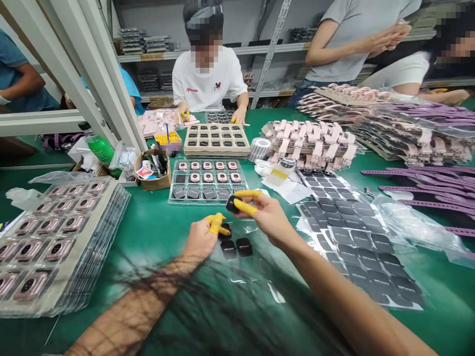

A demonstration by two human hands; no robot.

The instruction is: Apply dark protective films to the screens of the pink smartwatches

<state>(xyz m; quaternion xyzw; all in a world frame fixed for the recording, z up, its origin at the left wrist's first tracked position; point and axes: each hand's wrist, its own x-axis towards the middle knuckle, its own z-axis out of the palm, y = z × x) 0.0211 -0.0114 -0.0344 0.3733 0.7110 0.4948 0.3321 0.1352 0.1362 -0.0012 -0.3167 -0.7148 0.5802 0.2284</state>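
My right hand, with yellow finger cots, pinches a dark smartwatch case above the table. Just left of it and lower, my left hand has its cot-covered fingers drawn together; whatever is between the tips is too small to make out. Partly under those fingers lies a black square piece. Two more black squares with pale lettering lie on clear film beside it. Beyond my hands, a clear tray holds pink-rimmed watch cases in its upper rows and dark squares in its front row.
Stacked trays of pink watch cases stand at left. On the right are sheets of black squares, pink straps and purple straps. A cardboard box and green bottle sit back left. A co-worker works opposite.
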